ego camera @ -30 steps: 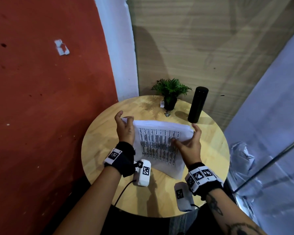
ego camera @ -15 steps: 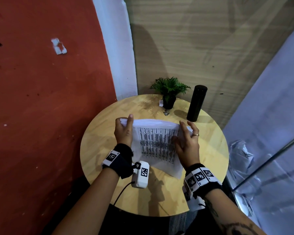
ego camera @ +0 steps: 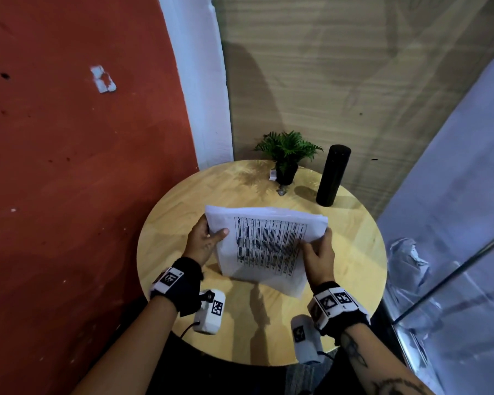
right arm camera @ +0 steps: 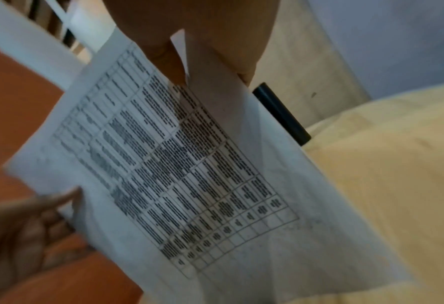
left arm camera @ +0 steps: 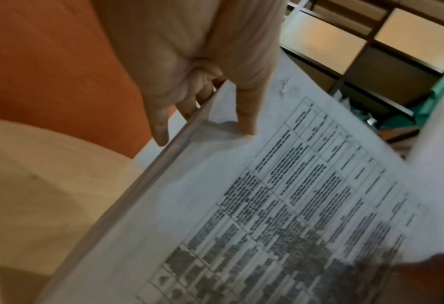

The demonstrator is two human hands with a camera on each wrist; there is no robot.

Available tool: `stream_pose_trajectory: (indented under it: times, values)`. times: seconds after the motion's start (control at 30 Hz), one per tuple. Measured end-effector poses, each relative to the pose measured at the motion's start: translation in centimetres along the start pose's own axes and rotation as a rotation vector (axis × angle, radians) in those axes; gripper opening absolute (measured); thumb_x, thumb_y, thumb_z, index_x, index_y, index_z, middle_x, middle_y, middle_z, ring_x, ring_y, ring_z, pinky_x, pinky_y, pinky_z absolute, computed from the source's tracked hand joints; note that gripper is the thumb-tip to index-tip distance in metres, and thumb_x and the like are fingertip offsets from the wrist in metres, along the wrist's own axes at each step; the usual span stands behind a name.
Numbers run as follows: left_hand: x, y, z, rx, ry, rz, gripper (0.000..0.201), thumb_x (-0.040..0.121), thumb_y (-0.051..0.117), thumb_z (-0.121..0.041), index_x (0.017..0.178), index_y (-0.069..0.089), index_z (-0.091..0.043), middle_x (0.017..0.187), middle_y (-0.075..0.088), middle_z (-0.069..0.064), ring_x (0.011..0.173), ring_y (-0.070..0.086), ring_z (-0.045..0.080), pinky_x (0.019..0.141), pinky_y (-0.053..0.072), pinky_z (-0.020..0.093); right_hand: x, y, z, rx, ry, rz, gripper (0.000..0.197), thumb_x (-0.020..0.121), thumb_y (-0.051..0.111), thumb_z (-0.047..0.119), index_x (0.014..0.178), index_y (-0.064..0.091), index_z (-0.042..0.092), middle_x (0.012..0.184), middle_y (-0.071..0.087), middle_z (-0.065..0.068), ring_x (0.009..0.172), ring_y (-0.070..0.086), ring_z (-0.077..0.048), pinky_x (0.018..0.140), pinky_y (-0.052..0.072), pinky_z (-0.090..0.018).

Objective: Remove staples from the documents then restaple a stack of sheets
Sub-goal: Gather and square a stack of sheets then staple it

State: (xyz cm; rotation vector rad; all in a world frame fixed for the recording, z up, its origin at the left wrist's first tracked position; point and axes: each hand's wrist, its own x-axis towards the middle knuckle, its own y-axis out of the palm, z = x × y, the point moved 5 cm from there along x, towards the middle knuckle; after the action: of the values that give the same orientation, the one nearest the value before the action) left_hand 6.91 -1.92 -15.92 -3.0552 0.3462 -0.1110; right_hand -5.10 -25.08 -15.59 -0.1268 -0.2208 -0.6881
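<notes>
A stack of white sheets [ego camera: 265, 246] printed with a dense table is held above the round wooden table [ego camera: 177, 212], its near edge hanging toward the tabletop. My left hand [ego camera: 208, 238] grips the stack's left edge, thumb on top and fingers underneath. In the left wrist view the stack [left arm camera: 293, 205] shows its thick edge with my left hand [left arm camera: 215, 102] round it. My right hand [ego camera: 317, 249] pinches the right edge of the stack [right arm camera: 189, 164], thumb over the printed page. No stapler or staple remover shows in any view.
At the back of the table stand a small potted plant [ego camera: 287, 155] and a tall black cylindrical bottle [ego camera: 332, 175]. A small dark object [ego camera: 281, 191] lies in front of the pot. A red wall rises at left and a glass panel [ego camera: 454, 275] at right.
Both hands have shifted from the stack's top edge to its sides. The stack has lifted and tilted, with its top sheet now lying flatter toward me.
</notes>
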Motion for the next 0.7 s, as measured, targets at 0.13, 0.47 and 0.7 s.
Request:
stream_pose_trajectory:
  times: [0.13,0.47,0.7]
  values:
    - [-0.2,0.0,-0.9,-0.016,0.069,-0.035,0.044,0.072,0.067,-0.03,0.11,0.054,-0.013,0.107,0.064,0.007,0.093,0.061,0.011,0.083,0.049,0.025,1.5,0.5,0.9,-0.004,0.025,0.013,0.031,0.084,0.051,-0.008,0.085,0.047,0.022,0.073,0.054,0.005,0.063,0.049,0.007,0.064,0.04,-0.021]
    - [-3.0,0.4,1.1,-0.023,-0.017,-0.095,0.069,0.057,0.082,-0.052,0.111,0.048,-0.027,0.113,0.061,0.008,0.104,0.059,0.023,0.094,0.048,0.042,-1.4,0.3,-1.1,-0.067,0.073,0.044,0.04,0.065,0.053,0.023,0.1,0.038,0.011,0.068,0.045,0.003,0.062,0.043,-0.009,0.055,0.035,-0.025]
    - [-2.8,0.9,1.8,-0.131,-0.059,-0.156,0.07,0.051,0.079,-0.05,0.11,0.056,-0.021,0.111,0.067,0.002,0.106,0.062,0.023,0.097,0.047,0.04,-1.5,1.4,-3.9,0.073,0.266,0.037,0.08,0.06,0.062,0.036,0.129,0.042,0.002,0.114,0.056,-0.009,0.101,0.052,-0.019,0.089,0.044,-0.035]
